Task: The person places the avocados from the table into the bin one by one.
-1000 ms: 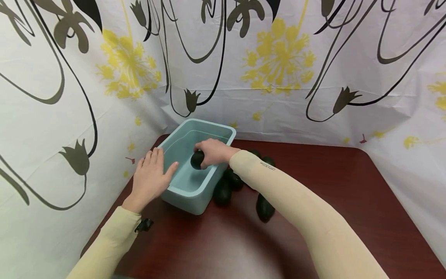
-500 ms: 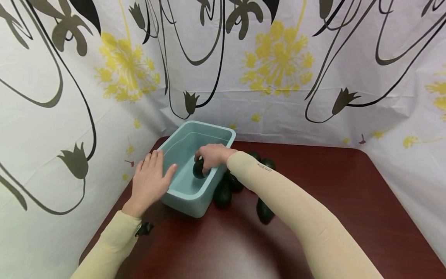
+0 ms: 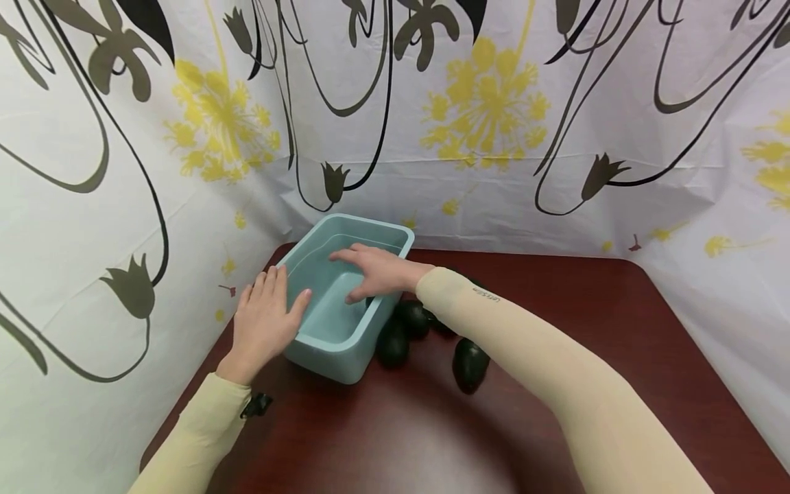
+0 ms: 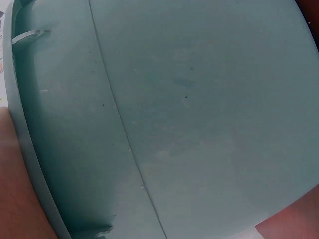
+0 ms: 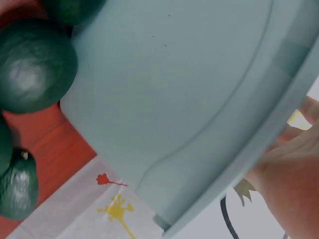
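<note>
The right hand [image 3: 378, 270], the nearer one, spread wide over the bin [image 3: 327, 362]; the frontmost avocado [image 3: 471, 366] lay between four and five o'clock, long axis twelve-to-six.

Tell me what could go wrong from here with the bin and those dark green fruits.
The right grip reaches over the side of the bin; coming out, it could bump the bin and shift it.
The left grip lies at the bin's edge with straight fingers, so it may not steady the bin well.
The dark green fruits lie beside the bin and near the right sleeve; a nudge might roll them.
</note>
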The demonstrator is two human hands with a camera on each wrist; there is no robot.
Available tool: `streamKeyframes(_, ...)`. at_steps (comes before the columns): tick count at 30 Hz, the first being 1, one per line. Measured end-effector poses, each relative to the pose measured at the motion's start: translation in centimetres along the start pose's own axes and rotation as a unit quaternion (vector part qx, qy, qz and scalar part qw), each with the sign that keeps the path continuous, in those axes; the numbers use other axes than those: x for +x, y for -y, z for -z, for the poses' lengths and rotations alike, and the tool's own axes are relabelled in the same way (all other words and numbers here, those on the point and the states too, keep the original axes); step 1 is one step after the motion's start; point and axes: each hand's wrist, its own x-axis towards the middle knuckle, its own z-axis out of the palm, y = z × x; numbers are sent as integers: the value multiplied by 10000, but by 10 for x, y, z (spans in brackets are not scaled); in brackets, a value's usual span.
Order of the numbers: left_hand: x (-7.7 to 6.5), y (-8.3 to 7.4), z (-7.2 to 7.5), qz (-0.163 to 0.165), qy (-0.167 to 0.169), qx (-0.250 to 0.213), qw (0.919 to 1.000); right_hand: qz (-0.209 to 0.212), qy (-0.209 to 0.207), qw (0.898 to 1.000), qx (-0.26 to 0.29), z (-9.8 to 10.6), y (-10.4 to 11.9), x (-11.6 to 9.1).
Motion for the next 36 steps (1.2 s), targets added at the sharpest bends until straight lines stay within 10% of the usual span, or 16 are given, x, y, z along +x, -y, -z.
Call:
streamKeyframes(19,-4,-2,3,-8,30,-152,9999,518,-594,9950,618,32,-11,-85)
streamKeyframes(36,-4,-4,3,1,3,-195,9998,100,-611,9950,780,8,-63,-170)
